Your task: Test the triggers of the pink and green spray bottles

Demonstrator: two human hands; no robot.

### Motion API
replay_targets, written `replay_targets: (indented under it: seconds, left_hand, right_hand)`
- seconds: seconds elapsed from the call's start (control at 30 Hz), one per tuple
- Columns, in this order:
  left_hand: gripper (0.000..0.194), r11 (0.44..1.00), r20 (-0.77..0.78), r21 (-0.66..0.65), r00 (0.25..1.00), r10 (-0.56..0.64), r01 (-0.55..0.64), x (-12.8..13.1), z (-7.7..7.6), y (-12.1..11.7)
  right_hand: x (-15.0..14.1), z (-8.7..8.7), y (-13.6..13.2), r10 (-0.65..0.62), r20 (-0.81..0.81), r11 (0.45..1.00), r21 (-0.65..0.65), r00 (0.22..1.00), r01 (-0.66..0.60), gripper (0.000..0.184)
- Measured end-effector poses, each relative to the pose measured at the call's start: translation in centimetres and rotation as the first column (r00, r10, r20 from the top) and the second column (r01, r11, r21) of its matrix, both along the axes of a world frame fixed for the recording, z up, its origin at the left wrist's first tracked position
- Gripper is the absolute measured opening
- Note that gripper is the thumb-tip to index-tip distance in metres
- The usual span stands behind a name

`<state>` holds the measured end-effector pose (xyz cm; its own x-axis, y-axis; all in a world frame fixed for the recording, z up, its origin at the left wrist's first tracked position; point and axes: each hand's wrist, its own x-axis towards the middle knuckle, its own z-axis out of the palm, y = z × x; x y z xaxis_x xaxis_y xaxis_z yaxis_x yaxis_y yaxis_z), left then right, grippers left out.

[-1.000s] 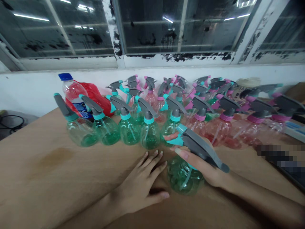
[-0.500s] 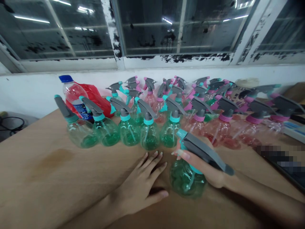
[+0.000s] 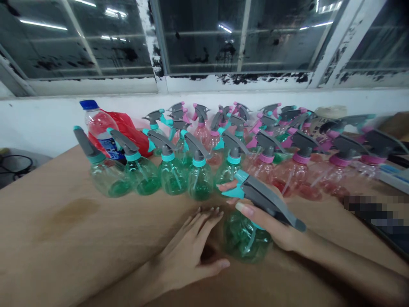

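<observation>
A green spray bottle [image 3: 247,238] with a grey and turquoise trigger head stands near me, tilted slightly. Around its neck, just under the head, my right hand [image 3: 271,221] is closed, its thumb along the near side and other fingers partly hidden behind. My left hand [image 3: 191,247] is just left of that bottle, empty, fingers stretched forward with fingertips near the tabletop and thumb apart. Beyond both hands runs a front row of spray bottles: green ones [image 3: 200,181] with turquoise collars to the left, pink ones [image 3: 289,175] with pink collars to the right.
More spray bottles [image 3: 201,128] crowd behind the front row, by the white wall. A blue-capped plastic bottle [image 3: 100,123] and a red bag [image 3: 128,132] stand at the back left. On the right lies a dark, partly blurred object [image 3: 380,226] on the wooden table [image 3: 47,264].
My right hand has shifted slightly left with the green spray bottle, and its fingers behind the head have moved. My left hand's fingers have bent and drawn in a little.
</observation>
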<state>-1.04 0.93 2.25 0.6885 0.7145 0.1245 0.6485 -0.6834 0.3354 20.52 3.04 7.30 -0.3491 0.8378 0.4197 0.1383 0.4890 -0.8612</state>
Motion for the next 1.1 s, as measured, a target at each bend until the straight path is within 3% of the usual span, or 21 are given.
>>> replay_targets:
  seconds: [0.23, 0.5, 0.7, 0.9, 1.0, 1.1]
  left_hand:
    - [0.083, 0.995, 0.260, -0.094, 0.963, 0.066, -0.043, 1.0, -0.3, -1.6]
    - [0.083, 0.972, 0.387, -0.147, 0.894, 0.225, -0.181, 0.6, 0.1, -3.4]
    - [0.089, 0.929, 0.362, -0.123, 0.856, 0.370, -0.349, -3.6, 0.8, -5.0]
    - [0.078, 0.876, 0.372, -0.009, 0.811, 0.451, -0.482, -8.9, 1.2, -7.2]
    - [0.071, 0.848, 0.369, 0.006, 0.789, 0.490, -0.529, -11.7, 1.6, -8.2]
    - [0.068, 0.818, 0.389, 0.037, 0.762, 0.518, -0.575, -14.7, 1.7, -9.0]
  right_hand:
    - [-0.6, -0.7, -0.2, 0.053, -0.036, 0.998, -0.033, 0.998, -0.055, 0.029]
    - [-4.7, -0.7, -0.5, 0.048, -0.050, 0.998, -0.043, 0.998, -0.050, 0.027]
    - [-10.3, -0.2, -1.5, 0.080, -0.083, 0.995, -0.060, 0.993, -0.085, 0.025]
    - [-17.6, 0.8, -2.6, 0.180, -0.070, 0.983, 0.048, 0.981, -0.177, 0.024]
    - [-20.3, 1.4, -2.3, 0.252, 0.019, 0.964, 0.083, 0.968, -0.253, 0.032]
    - [-21.7, 2.4, -1.5, 0.348, 0.218, 0.912, 0.149, 0.912, -0.383, 0.054]
